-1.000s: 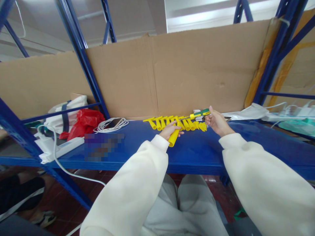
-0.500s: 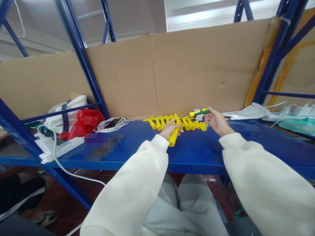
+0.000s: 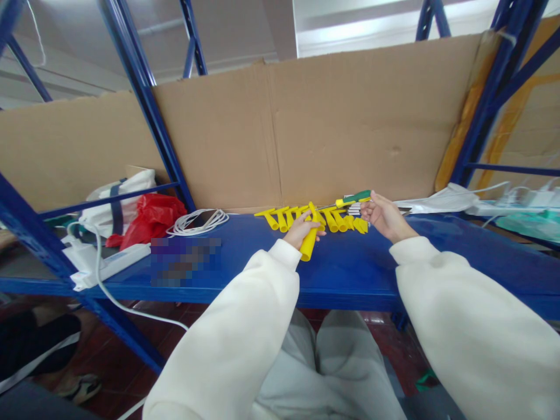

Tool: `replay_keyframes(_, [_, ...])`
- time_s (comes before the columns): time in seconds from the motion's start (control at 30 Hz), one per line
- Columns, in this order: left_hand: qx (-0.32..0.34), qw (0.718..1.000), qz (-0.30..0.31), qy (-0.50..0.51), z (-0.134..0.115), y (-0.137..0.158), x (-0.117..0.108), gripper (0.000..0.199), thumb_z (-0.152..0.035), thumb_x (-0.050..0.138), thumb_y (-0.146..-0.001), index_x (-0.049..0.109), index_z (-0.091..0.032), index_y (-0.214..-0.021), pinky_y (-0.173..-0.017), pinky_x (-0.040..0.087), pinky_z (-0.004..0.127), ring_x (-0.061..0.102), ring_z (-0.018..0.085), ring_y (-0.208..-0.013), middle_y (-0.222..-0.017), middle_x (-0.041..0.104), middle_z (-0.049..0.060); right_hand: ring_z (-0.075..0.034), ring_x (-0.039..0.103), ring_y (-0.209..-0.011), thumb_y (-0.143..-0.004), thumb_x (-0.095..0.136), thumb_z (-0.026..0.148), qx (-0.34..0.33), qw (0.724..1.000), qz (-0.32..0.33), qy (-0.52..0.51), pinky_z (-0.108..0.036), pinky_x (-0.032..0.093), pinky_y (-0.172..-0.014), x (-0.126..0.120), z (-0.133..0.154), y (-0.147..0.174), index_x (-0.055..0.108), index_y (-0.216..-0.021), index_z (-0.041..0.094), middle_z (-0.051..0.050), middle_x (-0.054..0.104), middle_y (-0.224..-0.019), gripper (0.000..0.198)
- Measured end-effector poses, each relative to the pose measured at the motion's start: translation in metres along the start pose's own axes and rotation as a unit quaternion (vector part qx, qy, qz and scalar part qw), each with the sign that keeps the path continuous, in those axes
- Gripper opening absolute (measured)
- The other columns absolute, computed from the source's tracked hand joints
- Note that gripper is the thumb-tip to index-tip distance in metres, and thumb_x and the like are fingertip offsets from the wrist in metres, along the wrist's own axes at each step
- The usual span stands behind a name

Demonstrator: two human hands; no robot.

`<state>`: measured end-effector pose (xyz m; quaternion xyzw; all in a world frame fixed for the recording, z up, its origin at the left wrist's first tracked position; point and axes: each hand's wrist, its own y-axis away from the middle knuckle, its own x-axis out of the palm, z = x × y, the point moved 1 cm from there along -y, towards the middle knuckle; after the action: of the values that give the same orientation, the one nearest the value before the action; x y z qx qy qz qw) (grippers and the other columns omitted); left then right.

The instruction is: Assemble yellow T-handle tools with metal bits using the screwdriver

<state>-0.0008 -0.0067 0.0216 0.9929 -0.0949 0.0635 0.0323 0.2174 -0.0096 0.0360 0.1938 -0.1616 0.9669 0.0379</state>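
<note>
head cam, fwd + dn, nr shelf (image 3: 359,271)

The screwdriver (image 3: 355,199) is green and yellow, its shaft (image 3: 326,207) perhaps silvery.

Cannot read any text, label, brand, number or sign, whether on the cardboard panel (image 3: 332,128) behind the blue shelf (image 3: 350,268) or on the green-and-yellow screwdriver (image 3: 356,198) above it. See only coloured blocks in the pixelated patch (image 3: 184,261) on the shelf's left part, too coarse for lettering. Likewise make out no print on the white power strip (image 3: 122,261) at the shelf's left end.
</note>
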Motion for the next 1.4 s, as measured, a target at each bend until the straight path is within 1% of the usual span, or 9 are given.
replay_keyframes(0.13, [0.001, 1.000, -0.007, 0.000, -0.0005, 0.0004, 0.0001, 0.078, -0.002, 0.057, -0.087, 0.035, -0.023, -0.159, -0.044, 0.045, 0.016, 0.069, 0.011, -0.058, -0.114, 0.071, 0.012, -0.011, 0.056, -0.050, -0.081, 0.081, 0.043, 0.002, 1.000, 0.006, 0.000, -0.021, 0.045, -0.047, 0.0004, 0.0003, 0.0012, 0.052, -0.073, 0.022, 0.000, 0.067, -0.062, 0.036])
replay_keyframes(0.27, [0.002, 1.000, -0.008, -0.004, -0.0010, 0.0014, 0.0012, 0.079, -0.002, 0.060, -0.086, 0.037, -0.023, -0.158, -0.043, 0.045, 0.016, 0.069, 0.011, -0.058, -0.115, 0.070, 0.012, -0.011, 0.053, -0.049, -0.081, 0.080, 0.042, -0.001, 1.000, -0.008, 0.000, -0.019, 0.043, -0.044, -0.0027, -0.0009, -0.0016, 0.054, -0.075, 0.023, 0.002, 0.062, -0.058, 0.033])
replay_keyframes(0.43, [0.002, 1.000, -0.006, -0.007, -0.0001, 0.0006, 0.0012, 0.082, -0.003, 0.059, -0.085, 0.032, -0.023, -0.160, -0.044, 0.047, 0.017, 0.071, 0.013, -0.062, -0.115, 0.070, 0.013, -0.010, 0.048, -0.045, -0.086, 0.073, 0.040, 0.018, 1.000, -0.017, 0.007, -0.020, 0.042, -0.042, -0.0060, -0.0031, -0.0074, 0.054, -0.073, 0.022, 0.002, 0.055, -0.054, 0.029])
replay_keyframes(0.63, [0.005, 1.000, 0.002, -0.007, 0.0000, 0.0018, 0.0016, 0.082, -0.003, 0.058, -0.085, 0.032, -0.022, -0.160, -0.044, 0.047, 0.017, 0.070, 0.012, -0.059, -0.112, 0.070, 0.012, -0.009, 0.040, -0.041, -0.084, 0.075, 0.050, 0.013, 1.000, -0.009, 0.018, -0.020, 0.034, -0.038, -0.0050, -0.0036, -0.0044, 0.052, -0.070, 0.022, 0.005, 0.046, -0.047, 0.038])
replay_keyframes(0.77, [0.007, 1.000, -0.004, -0.008, -0.0015, 0.0031, 0.0023, 0.079, -0.002, 0.057, -0.085, 0.035, -0.022, -0.158, -0.043, 0.045, 0.017, 0.069, 0.011, -0.057, -0.110, 0.071, 0.011, -0.009, 0.045, -0.044, -0.082, 0.078, 0.049, -0.018, 1.000, -0.004, 0.003, -0.019, 0.038, -0.041, -0.0004, -0.0005, 0.0004, 0.055, -0.074, 0.022, 0.004, 0.052, -0.052, 0.036])
replay_keyframes(0.93, [0.006, 1.000, -0.010, -0.007, -0.0018, 0.0022, 0.0017, 0.078, -0.002, 0.058, -0.085, 0.038, -0.021, -0.157, -0.044, 0.046, 0.018, 0.070, 0.013, -0.058, -0.111, 0.071, 0.012, -0.009, 0.054, -0.052, -0.083, 0.079, 0.038, -0.018, 1.000, 0.016, -0.007, -0.019, 0.044, -0.049, 0.0028, 0.0001, 0.0017, 0.051, -0.072, 0.022, 0.003, 0.060, -0.059, 0.034])
replay_keyframes(1.07, [0.005, 1.000, -0.007, -0.009, -0.0018, 0.0027, 0.0021, 0.078, -0.002, 0.058, -0.086, 0.037, -0.022, -0.158, -0.044, 0.046, 0.017, 0.071, 0.013, -0.060, -0.111, 0.070, 0.012, -0.009, 0.048, -0.047, -0.079, 0.082, 0.041, -0.014, 1.000, 0.015, 0.000, -0.019, 0.040, -0.044, -0.0008, -0.0017, -0.0011, 0.048, -0.071, 0.023, 0.005, 0.055, -0.056, 0.040])
replay_keyframes(1.23, [0.008, 1.000, 0.000, -0.009, -0.0027, 0.0052, 0.0036, 0.078, -0.001, 0.056, -0.086, 0.035, -0.021, -0.159, -0.044, 0.045, 0.018, 0.069, 0.011, -0.057, -0.111, 0.069, 0.011, -0.009, 0.043, -0.043, -0.085, 0.074, 0.039, 0.016, 0.999, -0.029, -0.009, -0.019, 0.037, -0.039, -0.0050, -0.0022, -0.0057, 0.053, -0.072, 0.021, 0.003, 0.052, -0.053, 0.030])
replay_keyframes(1.4, [0.007, 1.000, 0.004, -0.007, -0.0030, 0.0070, 0.0045, 0.078, 0.000, 0.055, -0.088, 0.034, -0.022, -0.159, -0.042, 0.044, 0.017, 0.066, 0.009, -0.053, -0.103, 0.069, 0.008, -0.009, 0.038, -0.040, -0.084, 0.073, 0.046, 0.029, 0.999, -0.010, 0.009, -0.021, 0.035, -0.035, -0.0049, -0.0018, -0.0050, 0.049, -0.069, 0.023, 0.004, 0.046, -0.048, 0.036])
